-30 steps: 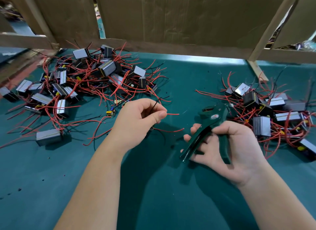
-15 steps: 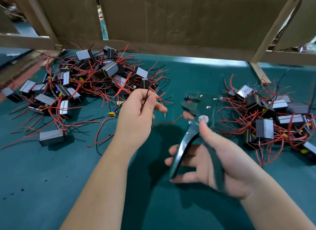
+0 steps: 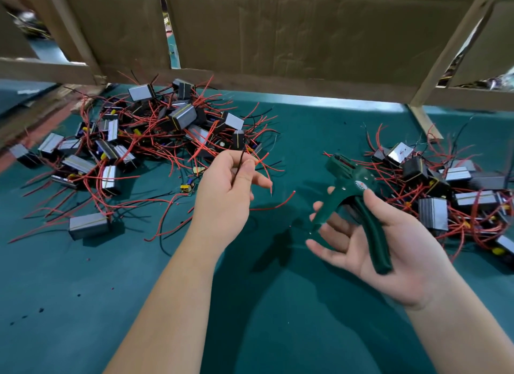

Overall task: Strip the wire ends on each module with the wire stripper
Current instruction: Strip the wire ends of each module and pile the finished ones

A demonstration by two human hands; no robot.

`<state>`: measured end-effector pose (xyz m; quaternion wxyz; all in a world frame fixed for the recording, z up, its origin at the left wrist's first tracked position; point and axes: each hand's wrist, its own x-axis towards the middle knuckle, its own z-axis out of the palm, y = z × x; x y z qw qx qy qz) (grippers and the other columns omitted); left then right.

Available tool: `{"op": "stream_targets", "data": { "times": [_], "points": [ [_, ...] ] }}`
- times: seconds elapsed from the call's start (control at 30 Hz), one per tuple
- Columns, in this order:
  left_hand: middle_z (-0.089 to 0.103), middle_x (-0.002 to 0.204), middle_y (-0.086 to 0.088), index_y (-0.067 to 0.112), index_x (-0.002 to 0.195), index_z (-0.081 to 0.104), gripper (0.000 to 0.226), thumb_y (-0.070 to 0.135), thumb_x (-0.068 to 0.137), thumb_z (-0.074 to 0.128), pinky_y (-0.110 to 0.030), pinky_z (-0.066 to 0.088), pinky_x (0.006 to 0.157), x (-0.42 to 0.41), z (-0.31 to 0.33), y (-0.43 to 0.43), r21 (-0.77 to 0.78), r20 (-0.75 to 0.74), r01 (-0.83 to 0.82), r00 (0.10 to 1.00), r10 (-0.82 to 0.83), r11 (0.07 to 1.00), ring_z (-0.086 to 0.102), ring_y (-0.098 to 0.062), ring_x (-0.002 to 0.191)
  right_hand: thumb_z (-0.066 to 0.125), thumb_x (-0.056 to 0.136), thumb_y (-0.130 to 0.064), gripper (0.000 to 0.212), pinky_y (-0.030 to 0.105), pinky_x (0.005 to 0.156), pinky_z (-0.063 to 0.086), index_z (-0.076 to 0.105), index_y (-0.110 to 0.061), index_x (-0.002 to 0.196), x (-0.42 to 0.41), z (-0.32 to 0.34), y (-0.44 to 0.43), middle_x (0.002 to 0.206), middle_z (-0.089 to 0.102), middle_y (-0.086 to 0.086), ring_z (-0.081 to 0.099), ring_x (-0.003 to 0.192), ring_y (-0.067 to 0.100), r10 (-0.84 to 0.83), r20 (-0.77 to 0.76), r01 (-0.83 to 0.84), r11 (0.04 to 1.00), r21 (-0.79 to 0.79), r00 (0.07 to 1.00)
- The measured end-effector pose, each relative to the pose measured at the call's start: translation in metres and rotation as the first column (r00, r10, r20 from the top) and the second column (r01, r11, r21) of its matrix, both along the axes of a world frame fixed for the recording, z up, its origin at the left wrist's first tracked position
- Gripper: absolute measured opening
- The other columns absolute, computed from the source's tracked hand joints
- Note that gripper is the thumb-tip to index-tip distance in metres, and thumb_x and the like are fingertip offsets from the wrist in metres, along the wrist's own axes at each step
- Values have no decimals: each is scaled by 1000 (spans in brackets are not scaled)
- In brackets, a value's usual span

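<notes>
Green, smooth wire stripper (image 3: 351,183) above the teal tabletop (image 3: 83,290). Rests in the right hand (image 3: 389,256), loose grip, thumb across it, handles spread wide. Left hand (image 3: 222,195) grip tight, pinching a thin black wire (image 3: 241,162). Boxy grey modules (image 3: 183,116) heaped both sides.

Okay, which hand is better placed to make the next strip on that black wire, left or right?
Right. The right hand holds the green wire stripper, its head nearest the black wire that the left hand pinches upright, so the left likely just steadies it.
</notes>
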<state>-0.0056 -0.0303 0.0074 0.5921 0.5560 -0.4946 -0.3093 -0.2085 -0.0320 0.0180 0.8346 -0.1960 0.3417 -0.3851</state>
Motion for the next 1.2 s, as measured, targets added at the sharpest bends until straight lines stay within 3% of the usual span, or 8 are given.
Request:
{"op": "stream_targets", "data": {
  "times": [0.23, 0.37, 0.5, 0.6, 0.73, 0.87, 1.03, 1.2],
  "points": [
    [70, 67, 12, 24, 85, 50, 20, 12, 101, 44, -12, 38, 52, 0, 3, 4, 13, 18, 46, 999, -47, 999, 43, -3, 49, 46, 91, -37, 41, 26, 52, 52, 63, -15, 120, 9, -6, 5, 120, 66, 19, 69, 93, 32, 44, -29, -45, 997, -63, 999],
    [75, 80, 7, 22, 83, 50, 21, 9, 99, 46, -14, 41, 54, -3, 5, 10, 113, 81, 298, 948, -308, 948, 48, -6, 49, 44, 89, -47, 59, 25, 57, 47, 42, -19, 140, 13, -13, 5, 124, 64, 17, 66, 98, 28, 31, -110, -51, 983, -178, 993],
    [74, 76, 10, 22, 80, 54, 21, 9, 96, 52, -19, 41, 51, -10, 7, 14, 142, 110, 391, 907, -407, 909, 54, -4, 49, 52, 83, -51, 64, 39, 75, 55, 43, -22, 139, 12, -16, 4, 125, 63, 17, 64, 109, 28, -51, -98, 29, 976, -218, 994],
    [65, 57, 19, 17, 81, 55, 19, 5, 96, 53, -9, 37, 50, -12, 8, 15, 155, 133, 431, 883, -450, 889, 50, 2, 45, 53, 87, -44, 60, 49, 83, 55, 39, -18, 139, 12, -16, 5, 124, 64, 17, 61, 114, 34, -46, -38, 37, 977, -209, 998],
    [68, 62, 18, 16, 82, 55, 17, 7, 96, 53, -11, 39, 54, -12, 10, 16, 123, 71, 451, 885, -461, 884, 48, -2, 46, 53, 86, -34, 37, 44, 83, 56, 64, -14, 115, 14, -17, 4, 120, 67, 12, 66, 108, 26, -2, -60, -8, 986, -164, 998],
    [75, 82, 7, 18, 84, 53, 17, 8, 98, 50, -13, 39, 52, -11, 8, 13, 106, 25, 388, 919, -393, 915, 45, -5, 45, 52, 85, -22, 35, 41, 81, 58, 60, -9, 116, 20, -18, 7, 113, 68, 16, 67, 101, 29, -30, -23, 25, 978, -205, 999],
    [75, 82, 5, 17, 94, 58, 8, 12, 97, 52, -14, 36, 48, -8, 4, 8, 68, -107, 293, 952, -285, 954, 36, -5, 44, 50, 82, -9, 38, 43, 75, 58, 52, -15, 120, 15, -12, 9, 108, 70, 19, 68, 98, 36, -67, -23, 53, 923, -382, 997],
    [75, 78, -4, 18, 80, 65, 6, 21, 85, 65, -12, 32, 47, -3, 7, 8, -31, -239, 315, 919, -313, 949, 33, -3, 42, 47, 89, 10, 36, 39, 79, 58, 56, -19, 107, 9, -9, 8, 102, 69, 15, 68, 101, 33, -290, -202, 155, 851, -502, 936]
  ]
}}
